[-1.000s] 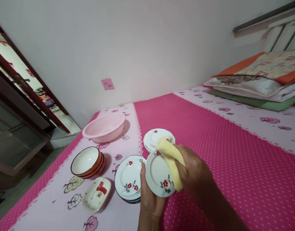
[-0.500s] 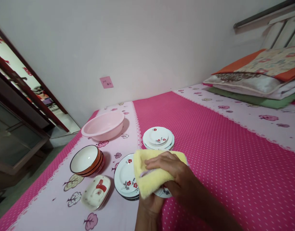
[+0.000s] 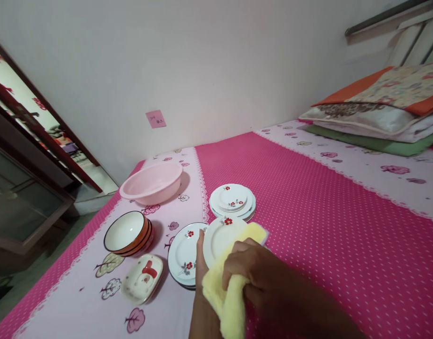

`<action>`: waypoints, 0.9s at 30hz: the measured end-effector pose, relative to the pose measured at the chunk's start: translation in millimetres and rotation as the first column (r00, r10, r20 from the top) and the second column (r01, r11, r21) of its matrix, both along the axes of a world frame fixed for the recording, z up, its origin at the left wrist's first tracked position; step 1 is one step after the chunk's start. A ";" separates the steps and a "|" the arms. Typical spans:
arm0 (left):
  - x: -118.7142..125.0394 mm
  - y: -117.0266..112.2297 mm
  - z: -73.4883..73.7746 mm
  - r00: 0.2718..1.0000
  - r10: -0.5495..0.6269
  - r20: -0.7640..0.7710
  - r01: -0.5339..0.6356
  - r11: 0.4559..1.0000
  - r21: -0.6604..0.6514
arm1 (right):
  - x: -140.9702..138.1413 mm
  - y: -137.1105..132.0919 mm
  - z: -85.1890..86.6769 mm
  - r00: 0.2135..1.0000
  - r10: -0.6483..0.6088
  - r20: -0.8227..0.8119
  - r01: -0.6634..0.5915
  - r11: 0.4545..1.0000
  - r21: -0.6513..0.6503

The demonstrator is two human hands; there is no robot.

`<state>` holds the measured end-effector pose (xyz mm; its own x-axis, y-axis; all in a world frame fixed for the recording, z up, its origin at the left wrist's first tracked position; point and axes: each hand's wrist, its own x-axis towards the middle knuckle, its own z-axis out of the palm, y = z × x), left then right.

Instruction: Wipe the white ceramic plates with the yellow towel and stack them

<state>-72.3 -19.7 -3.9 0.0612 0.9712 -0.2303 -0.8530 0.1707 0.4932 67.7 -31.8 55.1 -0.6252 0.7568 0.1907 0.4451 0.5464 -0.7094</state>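
Observation:
A white plate (image 3: 218, 238) with red flowers is held up in my left hand (image 3: 201, 263), its thumb along the plate's left rim and the other fingers hidden beneath. My right hand (image 3: 246, 268) grips a bunched yellow cloth (image 3: 219, 282) and presses it on the plate's lower right part. Just left of the held plate lies a stack of dark-rimmed flowered plates (image 3: 183, 254), partly covered by my left hand. Beyond it stands another stack of smaller white plates (image 3: 233, 197).
Orange-sided bowls (image 3: 126, 235) are stacked at the left, with a square patterned dish (image 3: 142, 280) nearer me. A pink basin (image 3: 152, 186) stands by the wall. Folded bedding and cushions (image 3: 375, 120) are piled at the far right on the pink dotted sheet (image 3: 329, 226).
My right hand has drawn the cloth down toward me, and the cloth is now bunched rather than spread. The upper part of the held plate and my left thumb have come into view.

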 end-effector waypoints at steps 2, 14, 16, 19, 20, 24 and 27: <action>-1.2 1.3 3.9 0.996 -0.073 0.058 0.074 0.997 -0.007 | 5.0 0.6 -2.6 0.997 -0.036 0.075 0.035 0.999 0.016; -13.7 9.3 -7.1 0.967 0.037 0.254 -0.054 0.997 0.057 | 49.1 25.6 -6.8 0.867 -0.469 0.169 0.407 0.862 0.303; -13.5 9.5 -3.5 0.961 0.074 0.267 -0.085 0.996 0.032 | 39.2 15.6 0.3 0.908 -0.382 0.173 0.343 0.913 0.221; -12.5 9.4 1.4 0.960 0.085 0.266 -0.091 0.996 0.012 | 18.8 3.2 5.0 0.934 -0.277 0.225 0.242 0.955 0.173; -12.0 9.1 2.5 0.964 0.078 0.253 -0.081 0.997 0.002 | 11.6 0.4 4.5 0.931 -0.264 0.253 0.223 0.958 0.178; -8.7 7.0 5.4 0.983 0.037 0.179 -0.036 0.999 -0.009 | -13.8 -5.3 -4.8 0.909 -0.279 0.310 0.173 0.928 0.329; -5.6 5.5 6.7 0.990 0.037 0.138 -0.040 0.999 0.016 | -24.5 -7.3 -11.3 0.905 -0.313 0.289 0.157 0.876 0.456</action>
<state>-77.8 -14.1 2.8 0.0537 0.9775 -0.2041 -0.9186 0.1285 0.3737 43.2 -39.1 43.9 -0.5224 0.7883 0.3250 0.7694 0.6001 -0.2189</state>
